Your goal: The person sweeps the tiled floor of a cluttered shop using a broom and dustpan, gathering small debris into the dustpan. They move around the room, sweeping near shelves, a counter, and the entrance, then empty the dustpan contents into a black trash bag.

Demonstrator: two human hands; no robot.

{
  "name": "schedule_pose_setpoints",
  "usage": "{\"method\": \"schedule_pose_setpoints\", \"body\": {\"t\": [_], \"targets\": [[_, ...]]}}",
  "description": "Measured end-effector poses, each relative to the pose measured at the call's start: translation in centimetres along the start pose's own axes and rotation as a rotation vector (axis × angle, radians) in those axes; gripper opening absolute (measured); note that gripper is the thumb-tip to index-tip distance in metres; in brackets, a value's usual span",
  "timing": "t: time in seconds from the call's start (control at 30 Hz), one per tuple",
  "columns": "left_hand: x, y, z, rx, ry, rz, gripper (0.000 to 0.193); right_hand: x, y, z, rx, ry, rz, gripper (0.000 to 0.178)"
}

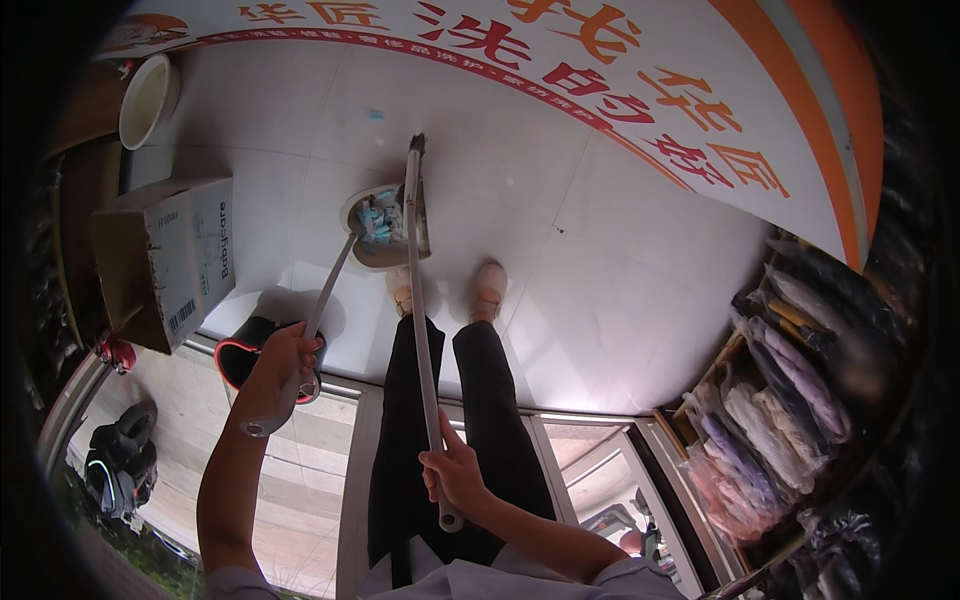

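Note:
My left hand (290, 352) is closed around the upper handle of a dustpan (385, 259), which rests on the floor just in front of my feet. Blue and white scraps (378, 220) lie inside the pan. In my right hand (457, 472) is the long pale handle of a broom (420, 310), gripped near its top end. The broom slants away from me across the right part of the dustpan. Its dark head (418, 146) is seen narrow side on, just beyond the pan. A small blue scrap (376, 114) lies on the floor farther off.
A cardboard box (180, 255) stands at left, with a pale bucket (148, 102) beyond it. Near my left hand is a black container with a red rim (232, 365). Plastic-wrapped clothes (770, 410) fill a shelf at right. A white and orange counter (830, 150) curves along the far side.

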State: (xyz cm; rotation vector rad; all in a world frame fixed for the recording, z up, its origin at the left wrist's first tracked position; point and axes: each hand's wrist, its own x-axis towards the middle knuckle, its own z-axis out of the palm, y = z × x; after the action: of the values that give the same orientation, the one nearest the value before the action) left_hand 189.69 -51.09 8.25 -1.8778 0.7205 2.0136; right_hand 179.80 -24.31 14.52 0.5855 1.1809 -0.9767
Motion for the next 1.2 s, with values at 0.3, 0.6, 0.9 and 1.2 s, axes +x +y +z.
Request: {"method": "schedule_pose_setpoints", "body": {"t": [0.3,0.6,0.9,1.2], "targets": [[0.8,-3.9,-7.7,-0.237,-0.053,-0.104,0.011,6.0,-11.8,-4.4,-1.215,0.265,-0.336,0.078],[4.2,-6.1,-12.0,-0.661,-0.252,-0.178,0.013,14.5,-15.5,-3.6,-1.909,0.286,-0.359,0.077],[4.2,-7.6,-12.6,-0.633,-0.167,-0.169,0.012,4.3,-4.4,-3.7,-0.981,0.041,0.209,0.079],[1.9,-8.2,-11.8,-0.556,-0.076,-0.097,0.011,1.0,-7.5,-3.6,-1.387,0.128,-0.090,0.081]]}}
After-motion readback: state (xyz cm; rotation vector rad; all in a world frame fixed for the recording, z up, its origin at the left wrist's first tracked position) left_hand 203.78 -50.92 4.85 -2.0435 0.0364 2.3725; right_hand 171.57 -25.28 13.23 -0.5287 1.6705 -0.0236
